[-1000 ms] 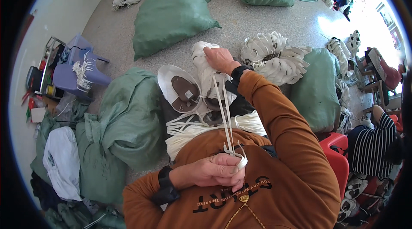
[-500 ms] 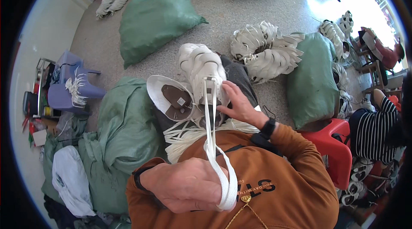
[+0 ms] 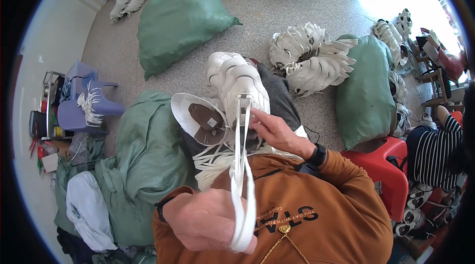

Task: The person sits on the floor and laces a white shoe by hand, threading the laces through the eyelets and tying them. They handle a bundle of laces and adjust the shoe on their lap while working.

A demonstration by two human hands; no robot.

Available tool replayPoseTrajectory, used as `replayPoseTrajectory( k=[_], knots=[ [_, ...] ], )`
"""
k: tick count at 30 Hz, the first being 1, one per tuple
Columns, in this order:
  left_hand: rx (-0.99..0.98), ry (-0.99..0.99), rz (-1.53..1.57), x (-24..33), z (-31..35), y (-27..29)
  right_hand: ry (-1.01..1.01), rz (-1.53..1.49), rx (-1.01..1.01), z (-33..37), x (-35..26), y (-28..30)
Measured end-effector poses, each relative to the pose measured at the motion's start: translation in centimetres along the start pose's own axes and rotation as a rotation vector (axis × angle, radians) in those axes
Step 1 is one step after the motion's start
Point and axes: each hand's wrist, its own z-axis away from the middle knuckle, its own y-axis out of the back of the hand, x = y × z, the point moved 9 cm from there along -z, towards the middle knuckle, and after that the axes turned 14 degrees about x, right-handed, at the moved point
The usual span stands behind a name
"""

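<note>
Left hand (image 3: 210,224) grips the lace (image 3: 241,175), pulling it taut. Right hand's (image 3: 277,133) fingers (image 3: 257,115) press the shoe (image 3: 237,83), steadying it.

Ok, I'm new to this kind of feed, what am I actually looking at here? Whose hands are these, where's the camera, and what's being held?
There is no machine: these are one person's two bare hands, filmed by a wide fisheye camera on that person's head looking down, so straight edges bend near the rim.

The left hand, close to the lens, has a flat white lace looped around it in a shut grip and pulled up taut. The lace runs to a white sneaker lying on the lap. The right hand rests its fingers on the shoe where the lace comes out. Beside it lies a second white shoe, inner side up.

Around them on the speckled floor lie green sacks, fanned bundles of white shoe parts, a blue plastic stool and a red stool. Another person in a striped top sits at the right.
</note>
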Motion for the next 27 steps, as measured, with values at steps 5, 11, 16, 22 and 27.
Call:
replayPoseTrajectory(
  k=[5,11,16,22,27],
  knots=[
    [-0.046,0.038,-0.212,-1.3,0.6,0.8,0.278,-0.026,-0.144,-0.9,-3.5,-3.6],
    [0.423,0.57,-0.783,-1.8,4.9,10.8,0.103,-0.059,-0.277,1.6,-1.3,-3.0],
    [0.146,0.762,-0.501,-4.8,6.0,7.8,-0.207,-0.123,-0.167,1.9,0.4,-1.1],
    [-0.392,0.449,0.031,-5.8,5.6,-1.4,-0.437,-0.233,-0.059,-1.7,-0.1,-1.0],
    [-0.411,0.538,0.082,-7.2,4.8,-2.3,-1.007,-0.822,-0.183,-0.3,0.9,-5.8]
  ],
)
